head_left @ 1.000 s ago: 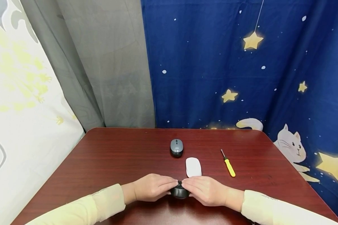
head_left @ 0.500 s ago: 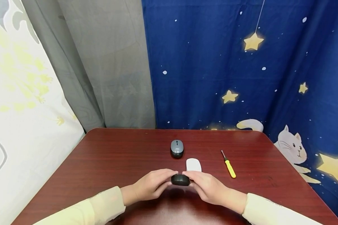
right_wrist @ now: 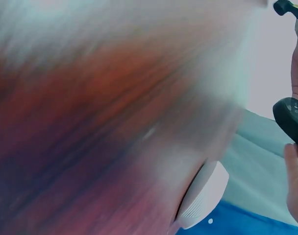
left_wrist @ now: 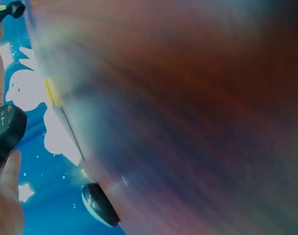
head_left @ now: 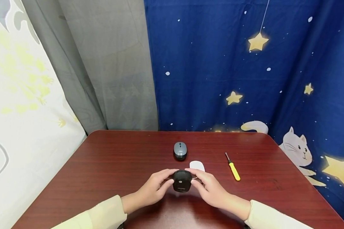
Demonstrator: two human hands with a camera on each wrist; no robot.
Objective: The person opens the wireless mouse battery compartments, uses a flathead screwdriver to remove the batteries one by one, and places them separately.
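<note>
Between both hands a black computer mouse [head_left: 182,182] is held up above the table, tilted so that its underside with a label faces the head camera. My left hand [head_left: 152,188] pinches its left side between thumb and fingers. On the opposite side my right hand [head_left: 210,190] grips it the same way. Both wrist views show the dark mouse [left_wrist: 8,128] at their outer edge. Just behind the right fingers lies a white mouse [head_left: 197,165], partly covered by them in the head view. Farther back sits a grey and black mouse [head_left: 180,150].
A screwdriver [head_left: 232,168] with a yellow handle lies to the right on the reddish-brown table [head_left: 117,152]. Behind the table hang a grey curtain [head_left: 117,79] and a blue curtain [head_left: 200,79] with stars.
The black mouse has risen from the table and tipped back, so its underside now shows instead of its top. Both hands moved up with it, thumbs now on the near side.
</note>
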